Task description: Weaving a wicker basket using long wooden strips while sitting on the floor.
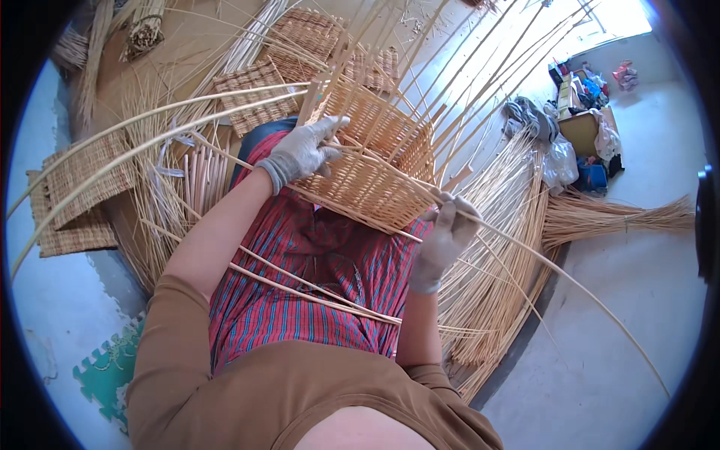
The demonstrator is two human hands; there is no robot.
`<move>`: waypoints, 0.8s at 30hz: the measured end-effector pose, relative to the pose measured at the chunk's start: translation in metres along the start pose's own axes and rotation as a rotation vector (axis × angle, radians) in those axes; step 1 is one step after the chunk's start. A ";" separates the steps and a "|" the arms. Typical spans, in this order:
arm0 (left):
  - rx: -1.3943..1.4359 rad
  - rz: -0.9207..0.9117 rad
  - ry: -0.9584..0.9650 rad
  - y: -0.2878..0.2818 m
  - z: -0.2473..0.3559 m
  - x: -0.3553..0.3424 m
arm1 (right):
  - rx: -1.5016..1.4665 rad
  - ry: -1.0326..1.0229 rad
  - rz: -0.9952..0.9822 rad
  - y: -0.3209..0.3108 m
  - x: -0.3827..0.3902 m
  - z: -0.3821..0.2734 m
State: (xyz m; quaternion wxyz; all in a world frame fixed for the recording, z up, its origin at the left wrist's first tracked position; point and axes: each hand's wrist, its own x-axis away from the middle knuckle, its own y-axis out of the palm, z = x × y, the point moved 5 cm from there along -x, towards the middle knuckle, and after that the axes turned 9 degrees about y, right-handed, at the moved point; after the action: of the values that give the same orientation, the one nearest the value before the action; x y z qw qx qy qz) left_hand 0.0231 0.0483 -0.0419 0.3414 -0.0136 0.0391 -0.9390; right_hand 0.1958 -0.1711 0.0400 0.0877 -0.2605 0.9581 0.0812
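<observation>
A rectangular wicker basket [351,186] rests tilted on my lap, with long upright canes standing out of its far and right sides. My left hand [300,152], in a pale grey glove, is closed on the basket's near-left rim, fingers curled over the edge. At the near-right corner my right hand [448,238], gloved too, pinches a long cane [574,281] that runs along the rim and trails off to the lower right. Two thick canes [161,129] sweep out from the basket to the left. The fingertips of my right hand are partly hidden.
Loose canes lie in a large bundle [487,300] at my right, beside a tied bundle [622,219]. Woven panels [251,94] lie ahead and at left [94,176]. A cardboard box [589,135] with bags stands at the far right. Several canes [307,289] cross the striped cloth on my lap.
</observation>
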 end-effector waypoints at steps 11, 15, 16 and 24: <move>-0.087 0.102 0.072 0.004 0.013 0.004 | 0.041 0.046 -0.335 0.063 0.015 0.063; -0.840 0.319 0.379 0.007 0.010 0.025 | -0.051 -0.083 -0.135 0.034 0.000 0.016; -0.708 0.435 0.482 0.009 0.012 0.032 | -0.074 -0.064 -0.054 0.017 -0.003 0.000; -0.859 0.298 0.439 0.028 0.028 0.067 | -0.194 0.036 0.065 -0.064 -0.001 -0.043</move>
State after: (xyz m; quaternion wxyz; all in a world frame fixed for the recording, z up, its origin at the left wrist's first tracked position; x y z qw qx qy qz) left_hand -0.0092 -0.0177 -0.0163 0.4189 0.0507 0.4941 -0.7601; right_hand 0.2241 -0.2337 0.0751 0.0422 -0.2378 0.9551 0.1717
